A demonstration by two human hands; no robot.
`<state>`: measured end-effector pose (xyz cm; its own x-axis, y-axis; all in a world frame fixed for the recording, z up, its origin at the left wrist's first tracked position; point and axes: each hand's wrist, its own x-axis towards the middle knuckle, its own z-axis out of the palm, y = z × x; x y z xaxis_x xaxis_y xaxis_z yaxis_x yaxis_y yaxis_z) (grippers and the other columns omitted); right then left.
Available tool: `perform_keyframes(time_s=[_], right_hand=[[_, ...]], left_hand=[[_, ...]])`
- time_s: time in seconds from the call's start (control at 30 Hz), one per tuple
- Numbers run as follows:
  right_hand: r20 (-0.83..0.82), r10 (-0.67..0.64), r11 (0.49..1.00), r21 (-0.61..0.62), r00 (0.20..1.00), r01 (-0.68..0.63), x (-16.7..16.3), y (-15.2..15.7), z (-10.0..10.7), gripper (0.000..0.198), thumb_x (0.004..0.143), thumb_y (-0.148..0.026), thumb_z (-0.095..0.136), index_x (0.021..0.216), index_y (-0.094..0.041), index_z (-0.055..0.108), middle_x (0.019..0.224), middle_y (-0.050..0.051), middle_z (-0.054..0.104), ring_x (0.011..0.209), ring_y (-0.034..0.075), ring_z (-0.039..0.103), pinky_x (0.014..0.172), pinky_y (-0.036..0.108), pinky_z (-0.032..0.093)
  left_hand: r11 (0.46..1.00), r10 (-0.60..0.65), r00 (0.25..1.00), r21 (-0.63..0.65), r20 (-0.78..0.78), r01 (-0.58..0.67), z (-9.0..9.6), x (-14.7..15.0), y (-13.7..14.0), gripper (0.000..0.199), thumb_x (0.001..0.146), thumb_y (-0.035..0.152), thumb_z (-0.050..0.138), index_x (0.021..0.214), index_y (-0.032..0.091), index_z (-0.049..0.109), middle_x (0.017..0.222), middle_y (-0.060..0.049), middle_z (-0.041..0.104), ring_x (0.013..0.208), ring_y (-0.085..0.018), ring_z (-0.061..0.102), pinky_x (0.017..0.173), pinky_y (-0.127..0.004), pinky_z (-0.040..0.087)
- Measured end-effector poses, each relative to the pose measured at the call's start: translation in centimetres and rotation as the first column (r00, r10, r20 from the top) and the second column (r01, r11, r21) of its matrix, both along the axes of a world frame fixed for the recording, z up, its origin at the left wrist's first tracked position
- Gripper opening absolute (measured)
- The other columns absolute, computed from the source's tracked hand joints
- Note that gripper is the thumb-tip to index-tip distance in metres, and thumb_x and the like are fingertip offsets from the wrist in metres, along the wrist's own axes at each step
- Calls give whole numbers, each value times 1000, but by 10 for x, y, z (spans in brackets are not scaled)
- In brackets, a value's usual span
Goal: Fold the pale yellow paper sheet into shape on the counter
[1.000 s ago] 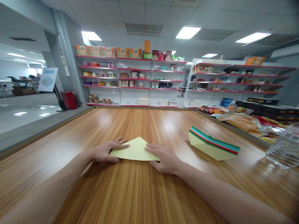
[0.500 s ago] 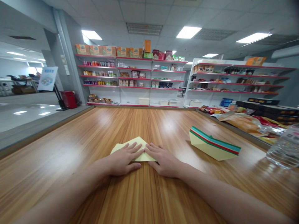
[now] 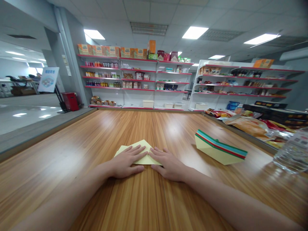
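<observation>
A folded sheet of pale yellow paper (image 3: 143, 144) lies on the wooden table, its peak pointing away from me. My left hand (image 3: 126, 161) rests flat on the paper's left part, fingers spread and thumb stretched out along the near side. Flat on the right part lies my right hand (image 3: 168, 163), fingers also apart. The fingertips of both hands nearly meet at the middle of the paper. Much of the sheet is hidden under the hands. To the right stands a folded paper boat (image 3: 218, 149), pale yellow with green, blue, white and red stripes along its top edge.
A clear plastic bottle (image 3: 292, 154) is at the table's right edge. Snack packets (image 3: 252, 125) and dark boxes (image 3: 286, 116) lie beyond the raised right border. Stocked shelves (image 3: 137, 80) stand behind the wooden table (image 3: 115, 128). A sign stand (image 3: 49, 80) is far left.
Both hands stay flat on the paper, with hardly any shift. The boat has not moved.
</observation>
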<state>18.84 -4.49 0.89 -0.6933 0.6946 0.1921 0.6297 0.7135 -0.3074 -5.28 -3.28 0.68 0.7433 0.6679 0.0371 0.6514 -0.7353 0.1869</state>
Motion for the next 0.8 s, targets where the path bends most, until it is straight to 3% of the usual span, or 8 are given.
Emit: perform_keyframes(time_s=[0.13,0.27,0.37,0.43,0.5,0.6,0.8], right_hand=[[-188,-7,999,-45,982,-2,0,6,-4,37,86,-35,49,121,-24,55,127,6,52,123,24,41,104,44,27],[-343,-69,989,-148,937,19,1,12,-8,31,84,-35,52,111,-25,63,118,4,60,121,24,45,102,41,31],[-490,-131,955,-297,862,-24,1,16,-10,30,81,-36,56,106,-23,66,110,6,65,112,24,53,94,37,39],[-575,-234,899,-434,784,-50,1,19,-11,32,78,-38,59,101,-19,68,100,6,69,95,22,61,82,33,45],[-609,-330,856,-516,721,-44,1,22,-11,31,75,-40,61,92,-15,71,83,5,70,74,17,62,67,28,46],[-626,-395,848,-531,672,3,2,24,-12,30,73,-41,63,75,-12,70,61,1,62,54,11,52,52,23,38],[-659,-423,857,-515,622,38,2,24,-16,29,71,-42,64,65,-13,64,56,-1,55,52,10,46,50,22,34]], left_hand=[[1000,18,997,19,74,-20,3,0,0,54,89,49,32,139,30,27,146,-3,27,134,-23,20,109,-42,17],[1000,30,990,4,140,-31,12,1,0,38,91,38,34,125,30,50,134,-3,48,123,-20,42,100,-35,32],[996,80,985,-47,155,-73,22,0,-2,32,90,33,38,112,29,60,111,-3,65,97,-20,60,82,-28,41],[994,100,983,-59,155,-92,27,-2,-3,31,89,31,39,102,25,66,91,-3,70,77,-17,62,70,-25,41],[993,113,983,-52,146,-107,32,-4,-4,32,87,32,40,89,20,70,73,-3,68,62,-14,57,60,-23,37],[992,122,983,-42,135,-117,39,-3,-8,35,86,36,43,73,17,70,58,-1,60,52,-11,47,52,-22,30],[980,169,972,-134,161,-148,52,7,-18,43,84,40,42,52,15,57,48,4,36,45,-9,33,45,-23,21]])
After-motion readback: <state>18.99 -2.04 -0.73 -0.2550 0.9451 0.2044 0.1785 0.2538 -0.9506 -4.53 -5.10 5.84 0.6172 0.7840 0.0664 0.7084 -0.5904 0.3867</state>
